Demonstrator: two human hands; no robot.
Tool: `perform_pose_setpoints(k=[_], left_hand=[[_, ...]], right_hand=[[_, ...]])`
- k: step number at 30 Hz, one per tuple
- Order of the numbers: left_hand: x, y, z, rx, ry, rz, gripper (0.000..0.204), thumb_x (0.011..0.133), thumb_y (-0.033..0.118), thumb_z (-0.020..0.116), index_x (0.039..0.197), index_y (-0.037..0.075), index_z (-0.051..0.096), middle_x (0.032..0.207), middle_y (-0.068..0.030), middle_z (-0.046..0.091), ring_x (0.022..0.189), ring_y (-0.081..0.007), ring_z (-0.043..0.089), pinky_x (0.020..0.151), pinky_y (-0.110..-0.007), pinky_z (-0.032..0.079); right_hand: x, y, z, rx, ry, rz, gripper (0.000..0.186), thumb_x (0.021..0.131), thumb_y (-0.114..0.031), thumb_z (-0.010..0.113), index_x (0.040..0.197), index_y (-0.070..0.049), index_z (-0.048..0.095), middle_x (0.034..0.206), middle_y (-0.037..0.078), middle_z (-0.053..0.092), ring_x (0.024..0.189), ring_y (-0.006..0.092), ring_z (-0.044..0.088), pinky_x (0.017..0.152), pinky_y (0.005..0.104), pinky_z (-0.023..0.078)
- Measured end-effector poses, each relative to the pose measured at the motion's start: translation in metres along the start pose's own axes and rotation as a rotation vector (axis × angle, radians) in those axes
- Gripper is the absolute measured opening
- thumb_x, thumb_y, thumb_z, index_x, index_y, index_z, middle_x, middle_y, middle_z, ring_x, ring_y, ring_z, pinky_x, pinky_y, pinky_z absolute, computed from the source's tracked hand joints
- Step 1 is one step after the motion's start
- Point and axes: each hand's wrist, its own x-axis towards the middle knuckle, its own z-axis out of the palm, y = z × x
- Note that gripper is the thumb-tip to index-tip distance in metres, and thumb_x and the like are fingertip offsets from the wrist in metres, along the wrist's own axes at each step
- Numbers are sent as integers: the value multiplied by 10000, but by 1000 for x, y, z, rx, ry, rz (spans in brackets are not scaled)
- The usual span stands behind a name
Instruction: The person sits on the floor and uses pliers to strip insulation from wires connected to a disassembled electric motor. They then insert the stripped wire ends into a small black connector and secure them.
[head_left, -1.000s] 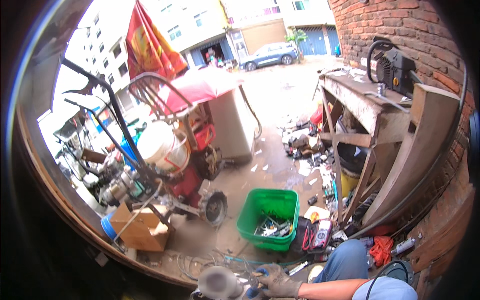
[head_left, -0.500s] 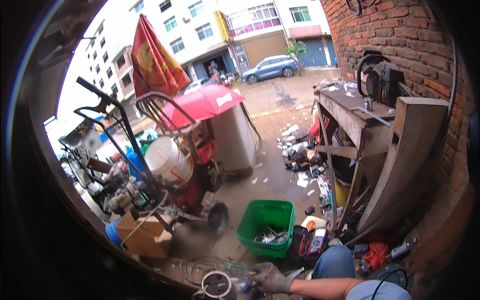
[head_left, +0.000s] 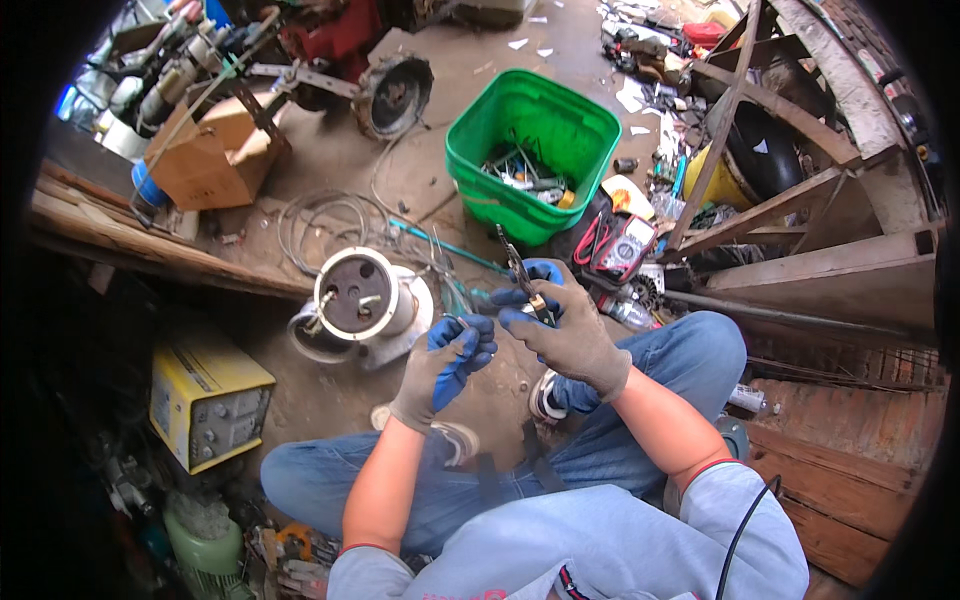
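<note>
My left hand (head_left: 445, 368), in a grey-and-blue glove, pinches a small thin piece (head_left: 462, 323), too small to name. My gloved right hand (head_left: 570, 330) grips pliers (head_left: 518, 268), jaws pointing up, just right of the left hand. Left of both hands stands a metal cylinder (head_left: 350, 295) with a round dark top and small fittings, on a pale base. A loose coil of grey cable (head_left: 300, 230) and a teal hose (head_left: 440, 244) lie behind it.
Ahead are a green bucket (head_left: 530, 105) of tools, a multimeter (head_left: 625, 245) and a cardboard box (head_left: 210, 165). A yellow machine (head_left: 210, 400) and green motor (head_left: 200, 540) sit at left. A cluttered wooden stand (head_left: 760, 110) is at right, a wheeled machine (head_left: 395, 95) farther back.
The view has tilted down from the street to the floor and my lap. My left arm is now in view, and my right hand has risen with the pliers showing clearly.
</note>
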Motion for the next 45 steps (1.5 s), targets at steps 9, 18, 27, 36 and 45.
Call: perform_pose_setpoints(k=[9,18,27,36,45], left_hand=[[-9,-12,19,178,68,36,252,1029,56,632,1269,-11,661,1134,-65,705,975,-150,696,880,-328,604],[-8,7,22,65,132,-4,191,1016,72,682,1188,-12,668,1013,-56,688,866,-109,640,791,-260,540],[-21,26,28,176,253,-1,248,1026,158,685,1188,-28,708,994,-41,715,792,-67,592,638,-218,475],[-22,27,20,161,360,67,269,1002,184,698,1175,-22,693,987,-76,732,747,-78,633,545,-186,442],[-24,28,25,187,372,42,286,980,134,698,1194,-55,712,909,-32,705,712,-45,571,575,-188,423]], right_hand=[[9,9,29,-465,-22,-351,371,668,-191,870,995,-59,753,1289,203,591,1237,418,556,1084,540,417],[1,15,22,86,-5,162,310,792,-105,823,1092,-45,776,1286,194,611,1157,306,643,925,394,534],[-2,15,13,-279,-94,-18,387,850,-115,810,1209,-5,718,1264,135,634,1069,215,673,906,347,551],[-14,10,-18,-629,-244,-205,811,659,-224,935,1358,-32,571,1335,223,617,1200,422,627,1011,477,518],[-13,13,-17,-711,-259,-144,951,680,-176,832,1554,-80,468,1249,198,586,1155,415,577,1018,501,471]])
